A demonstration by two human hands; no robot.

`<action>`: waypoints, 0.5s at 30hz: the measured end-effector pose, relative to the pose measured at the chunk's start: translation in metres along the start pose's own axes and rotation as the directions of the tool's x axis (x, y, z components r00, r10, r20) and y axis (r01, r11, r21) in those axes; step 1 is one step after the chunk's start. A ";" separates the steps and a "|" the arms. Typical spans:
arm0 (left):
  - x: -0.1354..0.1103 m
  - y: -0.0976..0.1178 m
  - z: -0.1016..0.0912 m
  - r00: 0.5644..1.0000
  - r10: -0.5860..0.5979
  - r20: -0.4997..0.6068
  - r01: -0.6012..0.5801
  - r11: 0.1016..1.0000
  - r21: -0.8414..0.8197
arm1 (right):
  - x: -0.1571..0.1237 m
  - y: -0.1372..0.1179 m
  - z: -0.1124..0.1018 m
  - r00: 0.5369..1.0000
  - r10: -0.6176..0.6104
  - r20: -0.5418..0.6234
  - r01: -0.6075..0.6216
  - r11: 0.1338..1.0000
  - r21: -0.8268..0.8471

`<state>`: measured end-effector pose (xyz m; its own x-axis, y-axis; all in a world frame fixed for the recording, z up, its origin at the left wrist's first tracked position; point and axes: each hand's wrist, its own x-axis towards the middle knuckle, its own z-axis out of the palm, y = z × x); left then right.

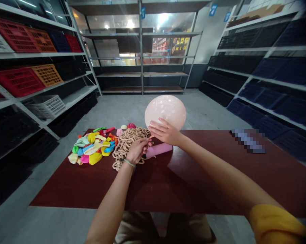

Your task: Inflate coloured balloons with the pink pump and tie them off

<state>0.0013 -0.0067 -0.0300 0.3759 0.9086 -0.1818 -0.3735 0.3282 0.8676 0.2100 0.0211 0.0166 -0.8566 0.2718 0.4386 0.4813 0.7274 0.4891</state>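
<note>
A pale pink inflated balloon floats just above the far edge of the table. My left hand, with a green band at the wrist, pinches its neck between thumb and fingertips. My right hand lies against the lower front of the balloon, its fingers stretched out. Below the hands, a pink cylinder with a black tip, looking like a hand pump, rests on the table. A heap of beige rope lies under and beside my left hand. To its left is a pile of uninflated colourful balloons.
The dark red table spans the front. A blurred-out flat object lies at its right. Small pink and red balls sit behind the rope. Shelves with crates stand left and right, and a metal rack stands behind.
</note>
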 end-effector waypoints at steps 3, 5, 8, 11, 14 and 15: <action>-0.001 0.001 0.001 1.000 -0.005 -0.002 0.005 1.000 0.022 | -0.002 0.002 -0.004 1.000 -0.001 0.012 0.001 1.000 0.014; -0.002 0.002 0.002 1.000 -0.013 0.005 0.013 0.999 0.039 | -0.002 0.003 -0.005 1.000 -0.002 0.017 0.001 1.000 0.022; -0.003 0.002 0.001 0.999 -0.031 0.024 0.029 0.996 0.084 | -0.003 0.003 -0.007 1.000 -0.007 0.023 0.006 1.000 0.027; -0.004 0.002 0.000 0.999 -0.030 0.028 0.027 0.992 0.121 | -0.002 0.003 -0.008 0.999 -0.010 0.036 0.008 0.999 0.045; -0.003 0.002 -0.001 1.000 -0.002 0.018 -0.001 0.990 0.144 | 0.002 0.003 -0.008 0.999 -0.010 0.047 0.008 1.000 0.030; -0.003 0.002 -0.002 1.000 0.016 0.004 -0.017 0.989 0.148 | 0.004 0.002 -0.009 0.999 -0.010 0.045 0.009 1.000 0.024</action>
<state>-0.0022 -0.0079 -0.0286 0.3730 0.9129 -0.1660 -0.2498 0.2711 0.9296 0.2093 0.0182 0.0258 -0.8688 0.2924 0.3995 0.4690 0.7448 0.4747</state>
